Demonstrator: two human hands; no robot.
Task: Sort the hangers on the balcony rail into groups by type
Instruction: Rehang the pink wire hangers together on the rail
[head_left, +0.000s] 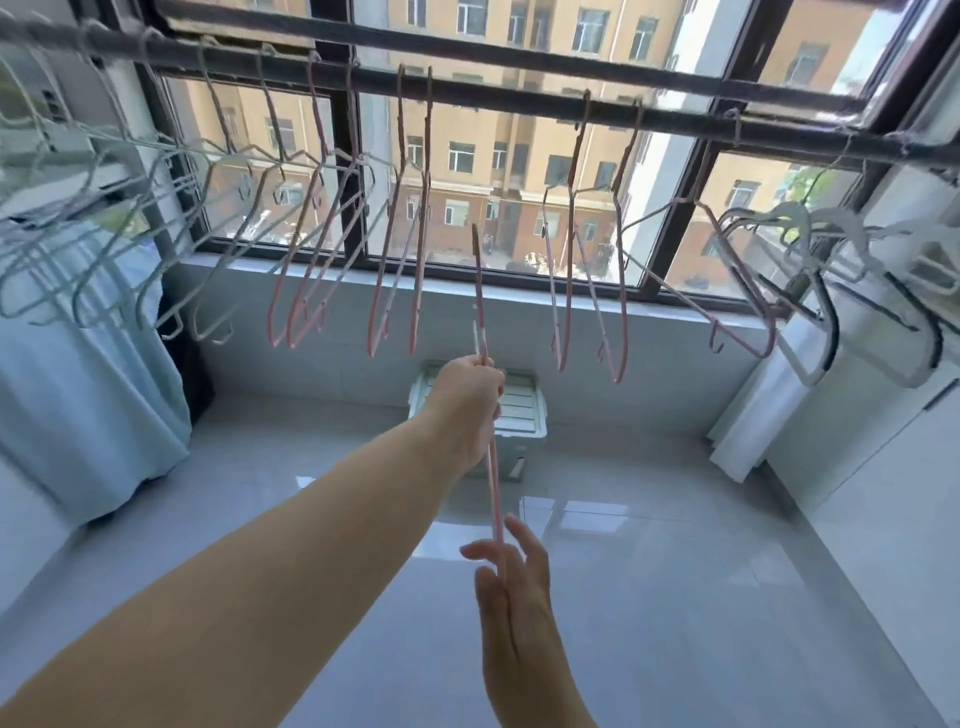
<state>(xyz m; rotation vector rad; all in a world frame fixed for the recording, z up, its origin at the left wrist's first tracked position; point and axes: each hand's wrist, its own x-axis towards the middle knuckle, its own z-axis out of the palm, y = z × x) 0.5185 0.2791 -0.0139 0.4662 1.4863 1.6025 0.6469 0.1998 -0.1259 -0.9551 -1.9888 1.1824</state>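
Right hand (514, 592) fingers touch pink hanger (493, 467); left hand (467, 400) grips it.

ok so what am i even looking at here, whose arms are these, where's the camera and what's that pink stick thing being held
This is a single picture from a wide-angle camera worn on a person's head, looking forward and down, so the two bare arms are the wearer's own. No machine is involved. The left hand grips a thin pink wire hanger seen edge-on, which is why it looks like a stick. It is off the rail. The right hand, fingers open, touches its lower end. Overhead runs a dark metal balcony rail across the window. Pale blue-grey wire hangers hang at its left, more pink wire hangers in the middle, and white plastic hangers at the right. Below, a pale green plastic box sits on the glossy tiled floor.
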